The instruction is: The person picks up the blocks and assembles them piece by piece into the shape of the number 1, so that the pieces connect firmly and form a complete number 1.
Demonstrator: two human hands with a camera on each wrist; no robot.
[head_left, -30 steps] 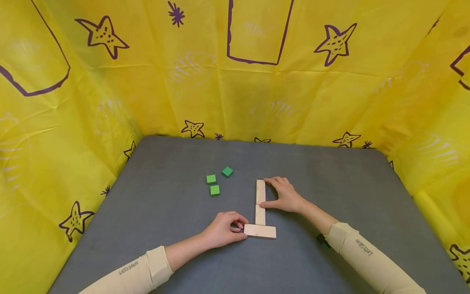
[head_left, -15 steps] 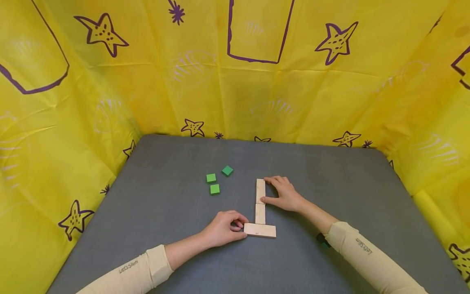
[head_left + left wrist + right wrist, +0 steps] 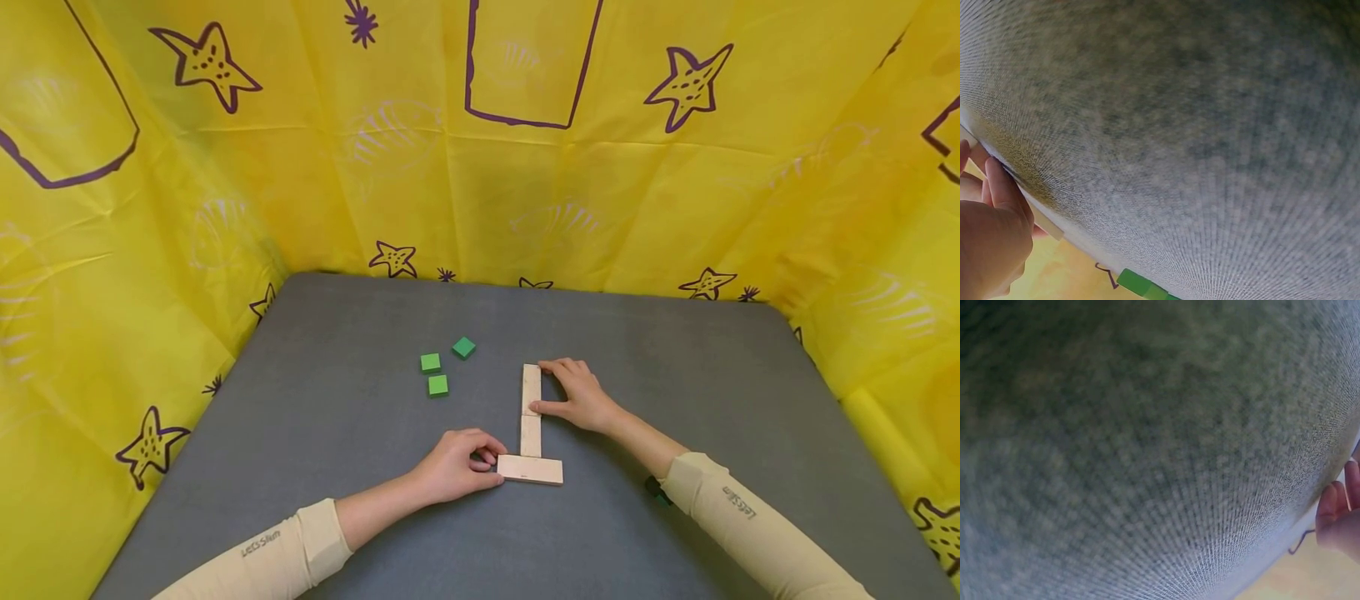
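Cloth: yellow cloth [image 3: 487, 200] rises along the left, far and right edges of the grey bench [image 3: 637, 333].
Green group: light green block [image 3: 430, 362] and second light green block [image 3: 438, 386] lie just beside each other, left of the bench's middle, toward its far edge; dark green block [image 3: 463, 347] lies near, turned cornerwise.
Left hand [image 3: 457, 467]: its thumb and forefinger pinch the left end of the crosswise block [image 3: 529, 469].
Wooden blocks: crosswise block lies lengthwise to the far edge; middle block [image 3: 531, 436] and far block [image 3: 532, 385] run from it in one line toward this edge.
Right hand [image 3: 579, 397]: thumb and forefinger are apart, touching far block; whether they clamp it, I cannot tell.
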